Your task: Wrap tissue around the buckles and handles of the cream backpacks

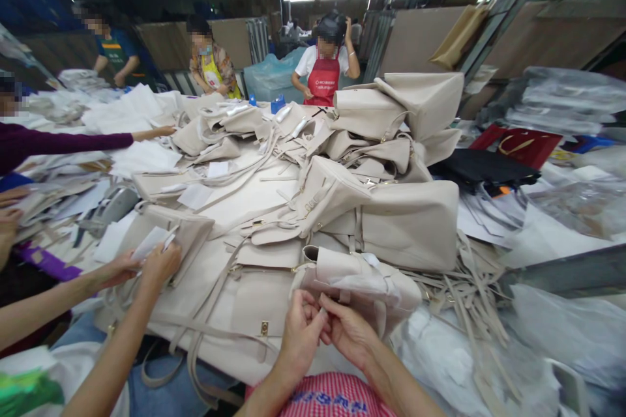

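Just above my checked apron, my left hand (302, 327) and my right hand (351, 333) meet, fingertips pinched together. Whatever sits between the fingers is too small to make out. Right behind them lies a beige handbag (401, 287), its opening towards me, with thin white wrapping (364, 283) around part of it. To the left of my hands is another beige bag (259, 300) with a gold clasp (265, 328) on its front. Long beige straps (195, 326) trail from the bags over the table edge.
Beige bags (411, 225) are heaped across the table. At left, a co-worker's hands (159, 264) hold white paper by a bag; a grey tape dispenser (110, 208) stands beyond. Plastic wrapping (440, 345) and loose straps (469, 293) lie at right. Several people work around the table.
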### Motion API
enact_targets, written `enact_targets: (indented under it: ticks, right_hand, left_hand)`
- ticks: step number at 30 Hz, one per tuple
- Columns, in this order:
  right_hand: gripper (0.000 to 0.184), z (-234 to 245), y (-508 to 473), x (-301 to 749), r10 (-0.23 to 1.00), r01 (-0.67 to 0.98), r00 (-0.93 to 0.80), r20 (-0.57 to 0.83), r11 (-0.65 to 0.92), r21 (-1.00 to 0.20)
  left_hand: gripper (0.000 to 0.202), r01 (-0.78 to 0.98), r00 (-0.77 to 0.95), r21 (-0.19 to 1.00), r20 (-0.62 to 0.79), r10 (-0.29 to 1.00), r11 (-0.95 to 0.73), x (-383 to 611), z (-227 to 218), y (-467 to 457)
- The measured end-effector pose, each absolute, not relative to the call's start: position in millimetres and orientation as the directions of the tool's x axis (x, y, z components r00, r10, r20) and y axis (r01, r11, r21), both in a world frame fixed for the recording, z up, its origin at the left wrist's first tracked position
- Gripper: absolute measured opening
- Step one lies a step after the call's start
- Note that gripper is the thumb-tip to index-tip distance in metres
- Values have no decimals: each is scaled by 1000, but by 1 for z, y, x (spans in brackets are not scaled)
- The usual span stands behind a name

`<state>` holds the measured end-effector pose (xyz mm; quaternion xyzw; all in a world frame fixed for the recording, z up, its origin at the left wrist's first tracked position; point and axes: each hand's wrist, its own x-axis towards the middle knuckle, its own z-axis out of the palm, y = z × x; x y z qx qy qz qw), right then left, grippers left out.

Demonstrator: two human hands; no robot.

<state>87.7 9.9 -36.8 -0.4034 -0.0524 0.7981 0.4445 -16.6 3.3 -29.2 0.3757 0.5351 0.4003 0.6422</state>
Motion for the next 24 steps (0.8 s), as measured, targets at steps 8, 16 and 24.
enact_targets:
  ticks: [8,16,24]
  right_hand:
    - [40,-34,6,95,808,-606,-198,-555,-545,-579]
    - [28,24,-22,124,896,95,-203,-395,-384,-918]
    - [36,70,-13,182,939,303,344,5,-106,-947]
  left_hand:
    - [51,-176,146,849,-478,866,499,-19,-40,8]
    - [42,67,191,906,-424,886,419,-35,-57,-1]
    - [48,616,180,668,396,900,-417,-32,11,14]
